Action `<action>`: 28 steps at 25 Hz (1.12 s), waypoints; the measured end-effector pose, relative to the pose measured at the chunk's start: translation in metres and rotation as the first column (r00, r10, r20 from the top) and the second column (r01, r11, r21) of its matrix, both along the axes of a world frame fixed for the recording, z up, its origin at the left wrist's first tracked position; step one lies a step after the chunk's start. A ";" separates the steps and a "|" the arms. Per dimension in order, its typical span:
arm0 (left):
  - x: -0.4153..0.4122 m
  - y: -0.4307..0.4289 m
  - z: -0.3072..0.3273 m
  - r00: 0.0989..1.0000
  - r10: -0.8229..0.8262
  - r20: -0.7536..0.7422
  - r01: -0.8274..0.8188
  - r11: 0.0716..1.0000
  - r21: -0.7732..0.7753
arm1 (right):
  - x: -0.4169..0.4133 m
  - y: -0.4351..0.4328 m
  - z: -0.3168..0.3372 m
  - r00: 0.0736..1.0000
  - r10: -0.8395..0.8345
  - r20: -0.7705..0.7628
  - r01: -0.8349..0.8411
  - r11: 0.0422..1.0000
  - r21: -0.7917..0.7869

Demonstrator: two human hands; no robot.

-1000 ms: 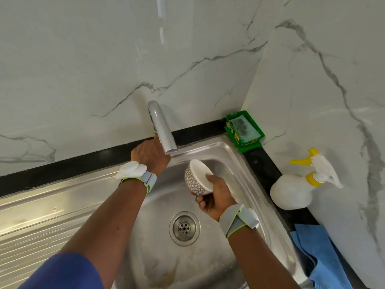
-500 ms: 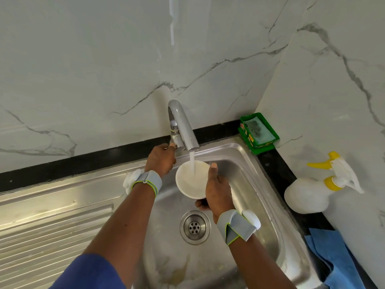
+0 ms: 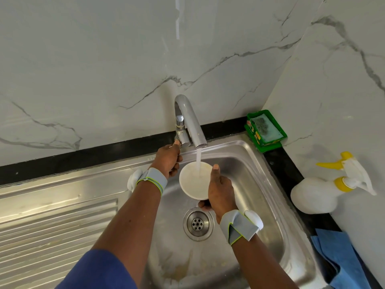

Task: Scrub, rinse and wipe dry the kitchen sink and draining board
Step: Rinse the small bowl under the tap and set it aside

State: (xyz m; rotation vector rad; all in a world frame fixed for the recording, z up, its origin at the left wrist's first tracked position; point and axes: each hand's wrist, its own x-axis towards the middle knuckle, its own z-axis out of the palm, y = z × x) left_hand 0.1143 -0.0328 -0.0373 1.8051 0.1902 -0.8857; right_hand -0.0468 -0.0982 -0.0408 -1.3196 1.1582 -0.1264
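Observation:
A steel sink (image 3: 258, 184) with a round drain (image 3: 198, 223) lies below me, and brownish residue stains its near floor. The ridged draining board (image 3: 54, 222) runs off to the left. My right hand (image 3: 220, 189) grips a small white bowl (image 3: 192, 184) under the chrome tap (image 3: 190, 122), thumb over the rim. Water streams from the spout into the bowl. My left hand (image 3: 167, 158) grips the tap's handle at the base of the tap.
A green tray with a sponge (image 3: 265, 129) sits at the sink's back right corner. A white spray bottle (image 3: 320, 193) with a yellow trigger lies on the black counter to the right, and a blue cloth (image 3: 341, 257) lies nearer me. Marble walls close off the back and right.
The bowl turned from tilted to upright under the spout. Water started running and fills the bowl. My left hand stayed at the tap's handle.

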 end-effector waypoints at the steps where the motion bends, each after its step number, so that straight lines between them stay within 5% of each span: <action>1: -0.001 0.000 -0.001 1.000 0.009 0.005 -0.009 1.000 -0.005 | 0.001 0.001 -0.001 1.000 0.000 -0.002 0.000 1.000 0.004; 28: 0.002 0.001 -0.002 0.998 -0.010 0.055 0.009 0.999 0.031 | -0.004 -0.004 -0.006 1.000 0.011 -0.008 -0.011 1.000 -0.029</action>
